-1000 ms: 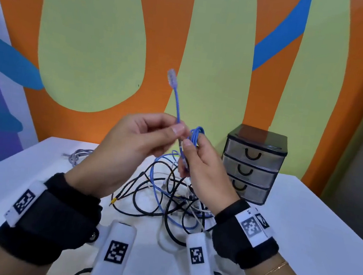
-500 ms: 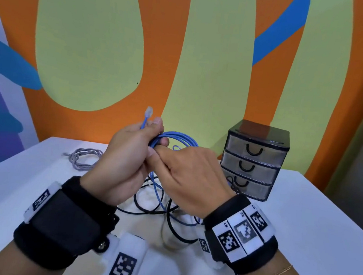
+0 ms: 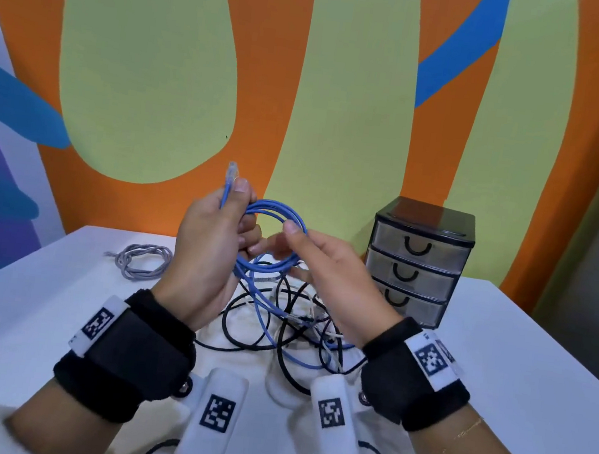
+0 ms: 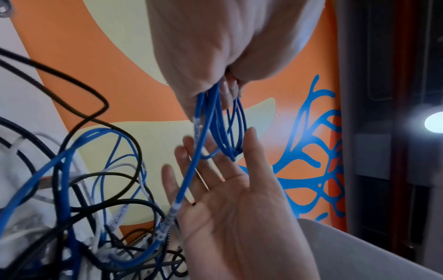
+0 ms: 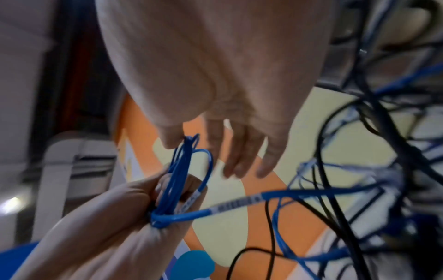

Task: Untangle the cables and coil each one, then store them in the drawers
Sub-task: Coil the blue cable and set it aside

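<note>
My left hand (image 3: 243, 216) grips a small coil of blue network cable (image 3: 280, 212) above the table, and the cable's clear plug (image 3: 232, 172) sticks up past the thumb. My right hand (image 3: 283, 241) is beside the coil with straight fingers, its thumb resting on the loops. In the left wrist view the blue loops (image 4: 224, 123) hang from my fist in front of the open right palm (image 4: 230, 199). The cable's tail (image 3: 262, 308) runs down into a tangle of black, white and blue cables (image 3: 290, 323). The three-drawer unit (image 3: 419, 263) stands at the back right, drawers closed.
A coiled grey cable (image 3: 143, 261) lies apart at the back left of the white table (image 3: 499, 361). The painted wall rises just behind the table. A black lead trails off the near edge by my wrists.
The blue cable has gone from a straight end held up to several loops in my left hand. My right hand has released its pinch and moved right, fingers now straight.
</note>
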